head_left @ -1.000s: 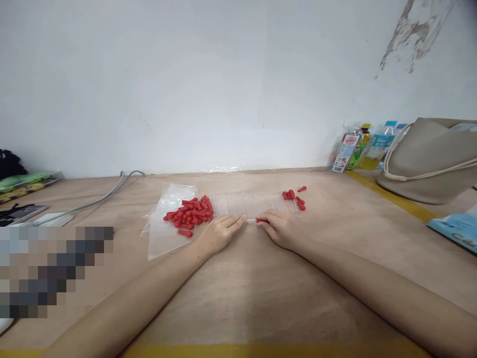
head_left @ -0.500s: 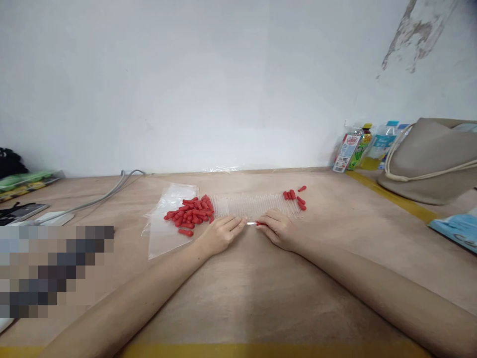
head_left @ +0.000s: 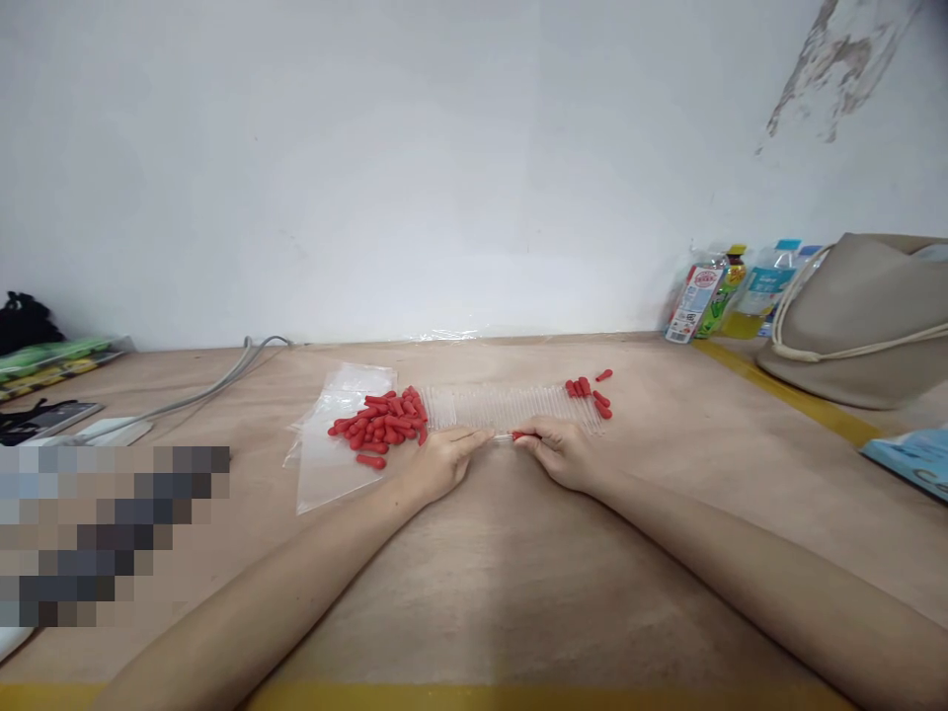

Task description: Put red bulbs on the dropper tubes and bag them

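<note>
Held tube: one clear tube (head_left: 504, 436) is being held level at the middle of the desk (head_left: 474, 612), its right end meeting a red bulb (head_left: 516, 435); contact with the desktop cannot be told.
Left hand (head_left: 446, 462): closed, tube's left end being gripped at the fingertips.
Right hand (head_left: 564, 454): closed, red bulb being pinched by thumb and curled fingers, mostly being hidden.
Just changed: left fingers are being held straighter than half a second ago; no piece is being added to the row, so the same tube is probably still being worked on.
Tube row (head_left: 504, 407): being kept side by side toward the far edge; red bulbs (head_left: 578, 388) are being seen at its right end.
Bulb pile (head_left: 389, 420): being heaped left of the row, partly on plastic bags (head_left: 326, 484).
Far-right corner: bottles (head_left: 770, 286) are being lined up beside a beige bag (head_left: 874, 316).
Right edge: blue packet (head_left: 914, 459) is being left lying.
Left side: grey cable (head_left: 207, 393) is being seen.
</note>
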The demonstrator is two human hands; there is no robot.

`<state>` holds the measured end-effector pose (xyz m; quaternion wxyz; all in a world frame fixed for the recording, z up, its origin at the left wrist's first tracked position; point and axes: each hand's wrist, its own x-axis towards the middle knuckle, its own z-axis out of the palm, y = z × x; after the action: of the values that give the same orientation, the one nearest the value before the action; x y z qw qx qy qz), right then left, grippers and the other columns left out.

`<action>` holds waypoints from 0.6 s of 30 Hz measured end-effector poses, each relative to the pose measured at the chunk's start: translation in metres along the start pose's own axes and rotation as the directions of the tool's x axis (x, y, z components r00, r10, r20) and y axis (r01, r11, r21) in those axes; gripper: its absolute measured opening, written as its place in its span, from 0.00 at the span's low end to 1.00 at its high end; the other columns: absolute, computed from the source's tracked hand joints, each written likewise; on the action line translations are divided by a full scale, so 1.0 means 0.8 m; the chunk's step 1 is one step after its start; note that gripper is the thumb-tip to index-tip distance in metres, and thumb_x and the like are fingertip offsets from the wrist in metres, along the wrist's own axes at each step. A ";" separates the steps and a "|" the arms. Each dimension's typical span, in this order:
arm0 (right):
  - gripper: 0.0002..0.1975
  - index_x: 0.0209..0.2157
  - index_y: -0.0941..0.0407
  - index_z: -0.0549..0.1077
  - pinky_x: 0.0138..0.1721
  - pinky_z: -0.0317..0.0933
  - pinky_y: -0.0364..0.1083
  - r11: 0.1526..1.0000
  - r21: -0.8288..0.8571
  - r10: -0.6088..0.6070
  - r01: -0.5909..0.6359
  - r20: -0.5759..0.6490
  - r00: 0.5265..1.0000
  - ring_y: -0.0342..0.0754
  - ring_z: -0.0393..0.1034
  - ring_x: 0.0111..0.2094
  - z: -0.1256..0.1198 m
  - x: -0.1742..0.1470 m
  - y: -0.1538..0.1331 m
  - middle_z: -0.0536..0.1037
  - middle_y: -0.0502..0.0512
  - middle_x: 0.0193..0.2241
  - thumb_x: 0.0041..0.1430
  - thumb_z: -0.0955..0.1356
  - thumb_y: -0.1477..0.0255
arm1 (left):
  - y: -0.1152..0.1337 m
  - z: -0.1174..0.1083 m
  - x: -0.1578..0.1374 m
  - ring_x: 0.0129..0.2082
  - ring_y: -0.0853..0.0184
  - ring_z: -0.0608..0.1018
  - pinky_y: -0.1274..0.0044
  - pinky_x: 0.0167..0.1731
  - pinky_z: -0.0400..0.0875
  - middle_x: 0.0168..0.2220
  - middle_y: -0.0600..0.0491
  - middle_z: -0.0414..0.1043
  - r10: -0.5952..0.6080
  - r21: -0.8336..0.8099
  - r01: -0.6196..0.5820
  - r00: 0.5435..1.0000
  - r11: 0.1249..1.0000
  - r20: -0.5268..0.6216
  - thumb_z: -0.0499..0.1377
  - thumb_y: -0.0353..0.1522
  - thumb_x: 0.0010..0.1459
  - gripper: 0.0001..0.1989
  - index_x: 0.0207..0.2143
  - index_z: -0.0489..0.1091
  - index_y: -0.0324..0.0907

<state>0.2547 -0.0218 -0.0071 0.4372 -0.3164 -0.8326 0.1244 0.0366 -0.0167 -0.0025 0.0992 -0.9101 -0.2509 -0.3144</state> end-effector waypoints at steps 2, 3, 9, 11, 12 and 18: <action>0.08 0.35 0.55 0.71 0.33 0.64 0.43 1.000 -0.013 -0.016 0.016 -0.002 1.000 0.43 0.70 0.32 0.000 0.000 0.001 0.76 0.53 0.31 0.58 0.61 0.72 | -0.001 0.001 -0.001 0.35 0.68 0.75 0.77 0.32 0.73 0.37 0.47 0.73 0.004 0.006 -0.004 1.000 1.000 -0.005 0.46 0.20 0.53 0.19 0.45 0.67 0.37; 0.08 0.35 0.55 0.71 0.33 0.64 0.43 0.999 -0.028 -0.028 0.028 -0.002 1.000 0.43 0.70 0.32 0.000 -0.001 0.000 0.76 0.53 0.30 0.58 0.61 0.72 | -0.002 0.001 -0.001 0.34 0.68 0.75 0.77 0.32 0.73 0.36 0.47 0.73 0.007 0.023 -0.007 1.000 1.000 -0.006 0.46 0.20 0.53 0.19 0.45 0.67 0.37; 0.08 0.33 0.56 0.71 0.32 0.63 0.44 0.983 -0.153 -0.100 0.103 0.027 0.995 0.44 0.68 0.30 0.000 -0.002 -0.001 0.75 0.54 0.28 0.58 0.61 0.72 | 0.000 0.002 -0.002 0.33 0.68 0.75 0.76 0.33 0.72 0.36 0.47 0.72 0.135 0.175 -0.134 0.991 0.975 0.007 0.46 0.21 0.57 0.17 0.47 0.64 0.37; 0.09 0.33 0.57 0.71 0.32 0.62 0.45 0.971 -0.192 -0.143 0.145 0.023 0.989 0.45 0.67 0.29 0.000 -0.002 -0.001 0.75 0.56 0.27 0.58 0.61 0.72 | 0.003 0.001 -0.001 0.33 0.67 0.74 0.74 0.33 0.72 0.36 0.46 0.72 0.178 0.227 -0.180 0.984 0.957 0.028 0.46 0.22 0.58 0.15 0.47 0.63 0.35; 0.09 0.33 0.58 0.71 0.32 0.62 0.46 0.964 -0.207 -0.166 0.166 0.020 0.986 0.45 0.67 0.29 0.001 -0.002 0.000 0.74 0.56 0.27 0.58 0.61 0.72 | 0.004 0.001 -0.001 0.34 0.66 0.74 0.74 0.33 0.72 0.36 0.46 0.72 0.188 0.244 -0.192 0.981 0.951 0.037 0.46 0.23 0.59 0.15 0.47 0.63 0.35; 0.08 0.34 0.56 0.71 0.34 0.59 0.47 0.969 -0.192 -0.161 0.158 -0.003 0.987 0.45 0.66 0.30 0.000 0.001 0.005 0.74 0.54 0.28 0.58 0.61 0.71 | 0.002 0.006 0.000 0.35 0.67 0.72 0.75 0.34 0.70 0.36 0.48 0.72 0.009 0.130 0.002 0.997 0.992 -0.082 0.46 0.24 0.59 0.14 0.45 0.65 0.37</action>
<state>0.2561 -0.0181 -0.0084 0.4211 -0.2902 -0.8593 0.0054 0.0398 -0.0163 -0.0062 0.1692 -0.8884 -0.2648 -0.3347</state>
